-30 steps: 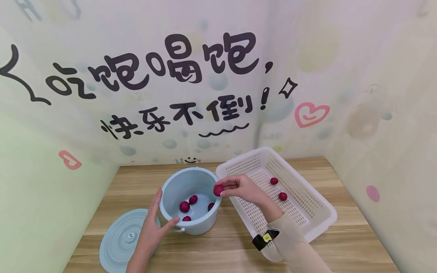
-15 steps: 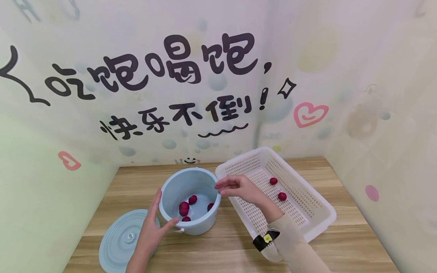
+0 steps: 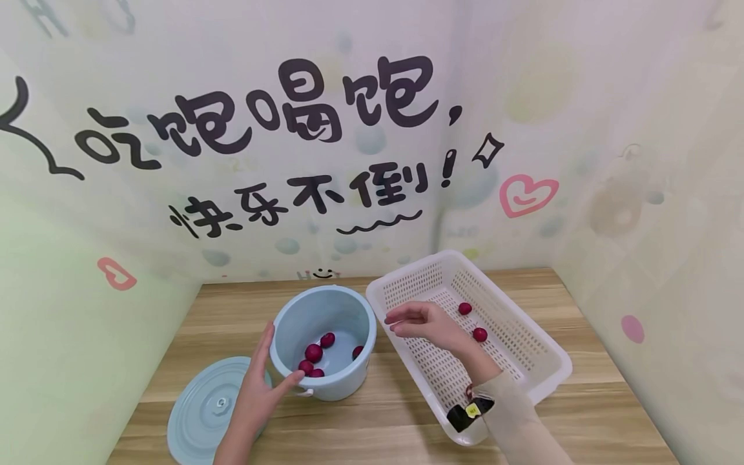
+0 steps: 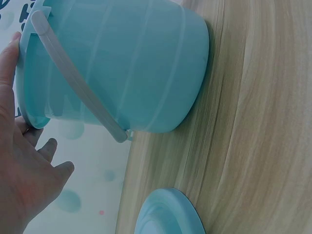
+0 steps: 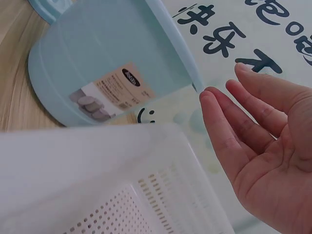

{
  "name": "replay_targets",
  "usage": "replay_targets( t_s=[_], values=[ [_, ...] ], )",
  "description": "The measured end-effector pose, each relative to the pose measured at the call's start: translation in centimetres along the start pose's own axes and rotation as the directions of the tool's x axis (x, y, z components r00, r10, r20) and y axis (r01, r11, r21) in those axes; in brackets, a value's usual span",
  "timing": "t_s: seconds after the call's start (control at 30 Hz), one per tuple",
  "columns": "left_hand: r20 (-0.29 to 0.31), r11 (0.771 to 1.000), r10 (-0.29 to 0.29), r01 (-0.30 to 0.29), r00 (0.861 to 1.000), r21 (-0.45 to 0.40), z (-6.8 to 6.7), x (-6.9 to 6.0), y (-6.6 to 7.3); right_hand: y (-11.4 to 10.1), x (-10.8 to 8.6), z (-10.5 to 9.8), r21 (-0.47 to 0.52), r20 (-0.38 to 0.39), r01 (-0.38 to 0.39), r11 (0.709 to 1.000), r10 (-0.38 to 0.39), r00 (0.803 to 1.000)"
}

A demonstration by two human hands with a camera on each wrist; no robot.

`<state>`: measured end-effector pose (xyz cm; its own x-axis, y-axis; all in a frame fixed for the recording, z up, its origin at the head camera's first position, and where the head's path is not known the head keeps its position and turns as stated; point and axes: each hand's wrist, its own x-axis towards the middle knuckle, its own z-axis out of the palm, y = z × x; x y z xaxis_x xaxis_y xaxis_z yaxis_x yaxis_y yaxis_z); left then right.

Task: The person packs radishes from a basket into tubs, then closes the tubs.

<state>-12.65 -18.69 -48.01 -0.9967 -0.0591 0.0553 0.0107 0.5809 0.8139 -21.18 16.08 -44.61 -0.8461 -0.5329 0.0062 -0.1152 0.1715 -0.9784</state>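
Observation:
In the head view a light-blue bucket (image 3: 343,387) stands upright, with several small, round, dark-red radish-like pieces (image 3: 314,352) at its bottom. My left hand (image 3: 264,387) rests on its left rim, thumb and fingers spread. The left wrist view shows the same hand (image 4: 24,161) at the rim beside the white bucket handle (image 4: 78,83). Over the left edge of a white perforated basket (image 3: 540,387), my right hand (image 3: 433,326) holds nothing. Its fingers are loosely bent in the right wrist view. Two dark-red pieces (image 3: 480,334) lie in the basket.
A round light-blue lid (image 3: 200,407) lies left of the bucket, partly behind my left forearm. Wooden tabletop (image 3: 383,426) shows in front of the bucket. A printed wall (image 3: 290,194) rises behind it, with side walls left and right.
My right hand has let go of a dark-red piece, which dropped into the bucket and rolled toward its near left side. That hand has since moved right, over the basket; the left stays put.

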Motion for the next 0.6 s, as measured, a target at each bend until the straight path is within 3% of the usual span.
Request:
replay_targets(
  t_s=[0.6],
  values=[
    [0.011, 1.000, -0.018, 0.018, 1.000, -0.007, 0.0, 0.1, 0.1, 2.5, -3.0, -2.8, -0.001, -0.027, -0.021, 1.000, 0.021, 0.999]
  ],
)
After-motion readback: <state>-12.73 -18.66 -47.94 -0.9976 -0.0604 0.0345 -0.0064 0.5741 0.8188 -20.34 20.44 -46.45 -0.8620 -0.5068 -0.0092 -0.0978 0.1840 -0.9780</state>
